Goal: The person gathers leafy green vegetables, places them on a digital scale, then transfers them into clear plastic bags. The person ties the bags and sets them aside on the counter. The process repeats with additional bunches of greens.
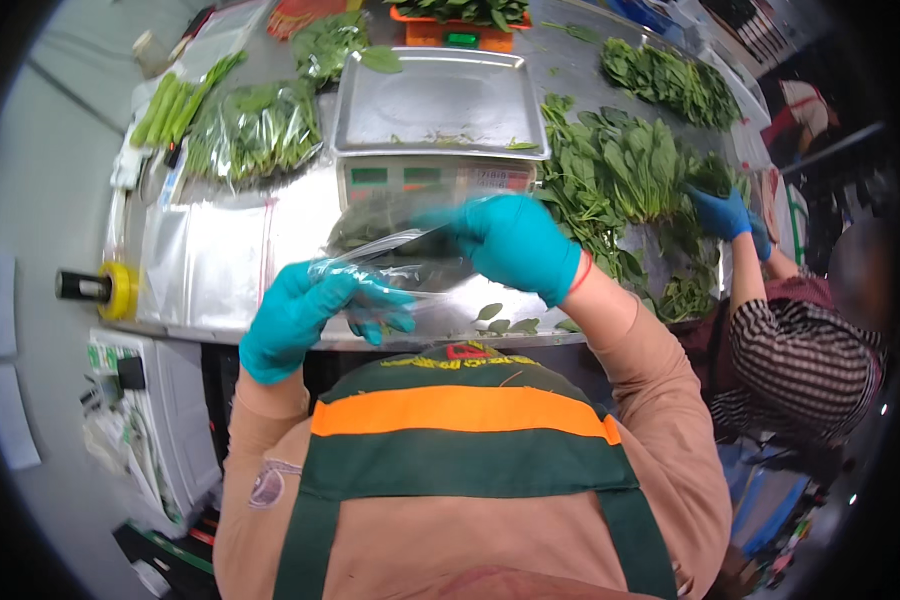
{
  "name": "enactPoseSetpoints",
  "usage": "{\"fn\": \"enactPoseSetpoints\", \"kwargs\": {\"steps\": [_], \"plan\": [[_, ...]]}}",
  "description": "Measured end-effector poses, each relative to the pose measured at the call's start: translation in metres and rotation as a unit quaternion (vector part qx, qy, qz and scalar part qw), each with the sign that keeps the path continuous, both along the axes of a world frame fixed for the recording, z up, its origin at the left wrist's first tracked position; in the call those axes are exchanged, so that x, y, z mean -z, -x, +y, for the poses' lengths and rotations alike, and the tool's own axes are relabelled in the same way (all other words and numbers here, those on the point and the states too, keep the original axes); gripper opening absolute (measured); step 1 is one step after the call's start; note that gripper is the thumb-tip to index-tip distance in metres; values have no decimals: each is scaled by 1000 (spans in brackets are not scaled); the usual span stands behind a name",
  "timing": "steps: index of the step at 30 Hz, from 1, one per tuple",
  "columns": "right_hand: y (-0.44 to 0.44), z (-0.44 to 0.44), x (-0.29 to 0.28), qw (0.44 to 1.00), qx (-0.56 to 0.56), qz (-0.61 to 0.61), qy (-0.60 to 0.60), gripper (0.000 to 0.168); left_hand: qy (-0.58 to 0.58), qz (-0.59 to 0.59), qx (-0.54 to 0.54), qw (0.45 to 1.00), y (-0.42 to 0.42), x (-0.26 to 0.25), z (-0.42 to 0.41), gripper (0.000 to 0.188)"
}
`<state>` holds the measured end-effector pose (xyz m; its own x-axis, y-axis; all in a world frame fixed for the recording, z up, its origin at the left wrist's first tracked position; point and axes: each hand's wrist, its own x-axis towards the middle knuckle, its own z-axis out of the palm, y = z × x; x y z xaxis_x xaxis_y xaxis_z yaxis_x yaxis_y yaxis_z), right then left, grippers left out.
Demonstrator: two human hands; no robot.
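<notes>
A clear plastic bag [435,279] with dark leafy greens [375,225] is stretched between my two teal-gloved hands, just in front of a digital scale [439,169]. My left hand [322,311] grips the near left edge of the bag, fingers partly seen through the film. My right hand [514,244] is closed at the bag's upper right side; its fingertips are blurred and partly hidden by the film. On the scale rests a metal tray [442,97] with a few leaf scraps and one larger leaf at its rim.
Loose spinach-like greens [641,165] lie to the right, where a co-worker's blue-gloved hand [720,214] touches them. Bagged greens [251,135] and green stalks [169,112] lie at left, above flat plastic bags [210,247] and a yellow tape roll [122,291]. An orange scale [457,37] stands behind.
</notes>
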<state>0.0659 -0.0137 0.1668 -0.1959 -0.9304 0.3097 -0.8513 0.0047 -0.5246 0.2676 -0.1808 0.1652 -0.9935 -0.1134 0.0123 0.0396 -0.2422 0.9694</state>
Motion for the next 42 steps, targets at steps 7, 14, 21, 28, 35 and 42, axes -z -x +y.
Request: {"fn": "enactPoseSetpoints", "kwargs": {"steps": [7,14,21,28,35,42], "plan": [[2,-13,-22,996,59,-42,53,38,27,5,-63,998,31,-8,-10,53],[45,1,-44,953,66,-196,222,31,-125,30,-41,991,53,-6,5,59],[127,164,-65,760,148,-226,591,35,-75,16,-64,995,63,-1,-8,57],[158,227,47,894,447,-23,-31,34,-88,3,-79,993,75,8,-16,56],[50,65,-47,997,-3,54,55,81,-57,16,-59,996,93,-25,0,41],[79,34,-23,972,70,197,105,27,72,38,-161,984,58,2,-43,39]]}}
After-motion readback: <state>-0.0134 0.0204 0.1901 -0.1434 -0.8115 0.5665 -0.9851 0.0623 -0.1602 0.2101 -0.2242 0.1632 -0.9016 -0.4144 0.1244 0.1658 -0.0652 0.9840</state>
